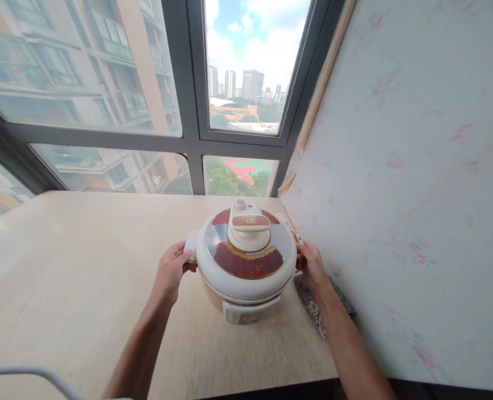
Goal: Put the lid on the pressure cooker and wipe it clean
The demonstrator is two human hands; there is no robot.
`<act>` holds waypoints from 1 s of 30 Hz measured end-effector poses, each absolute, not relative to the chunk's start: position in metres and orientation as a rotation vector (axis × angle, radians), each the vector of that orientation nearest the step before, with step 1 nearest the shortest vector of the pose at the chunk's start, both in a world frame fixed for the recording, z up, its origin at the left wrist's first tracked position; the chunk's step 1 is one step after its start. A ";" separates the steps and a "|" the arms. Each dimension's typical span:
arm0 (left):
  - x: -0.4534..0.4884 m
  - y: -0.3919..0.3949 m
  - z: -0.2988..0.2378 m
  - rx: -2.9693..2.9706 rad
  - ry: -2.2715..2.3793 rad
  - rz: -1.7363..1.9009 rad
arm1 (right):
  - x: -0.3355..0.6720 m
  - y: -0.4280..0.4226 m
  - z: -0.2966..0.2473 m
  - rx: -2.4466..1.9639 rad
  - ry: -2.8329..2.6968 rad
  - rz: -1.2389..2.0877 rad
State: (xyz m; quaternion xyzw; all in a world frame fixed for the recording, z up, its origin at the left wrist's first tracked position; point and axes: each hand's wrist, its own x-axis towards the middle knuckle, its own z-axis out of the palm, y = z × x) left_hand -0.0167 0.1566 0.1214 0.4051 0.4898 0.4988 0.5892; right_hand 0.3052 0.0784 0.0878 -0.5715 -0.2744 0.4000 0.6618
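A white electric pressure cooker (246,286) with a beige lower body stands in the middle of the view, its lid closed. The lid is silvery with dark red patches, and a brown-topped handle (250,223) and a round valve knob (240,204) sit on top. My left hand (173,270) is closed round the white side handle on the left. On the opposite side my right hand (312,264) grips the other side handle, mostly hidden by the fingers. The control panel (246,315) faces me at the front.
The cooker is over a pale stone-look counter (83,278). A dark patterned cloth or mat (313,305) lies beneath my right forearm. Flowered wallpaper (417,194) covers the wall close on the right. Windows with grey frames (198,111) rise behind. A white cable (33,371) crosses the lower left.
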 end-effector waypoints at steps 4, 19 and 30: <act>0.009 0.155 0.121 0.964 1.118 1.085 | 0.330 0.070 0.087 -1.342 -0.559 0.810; 0.060 0.129 0.111 1.144 1.012 0.974 | 0.377 0.051 0.086 -1.393 -0.453 0.607; 0.023 0.133 0.091 1.127 0.943 0.852 | 0.378 0.032 0.077 -1.279 -0.422 0.719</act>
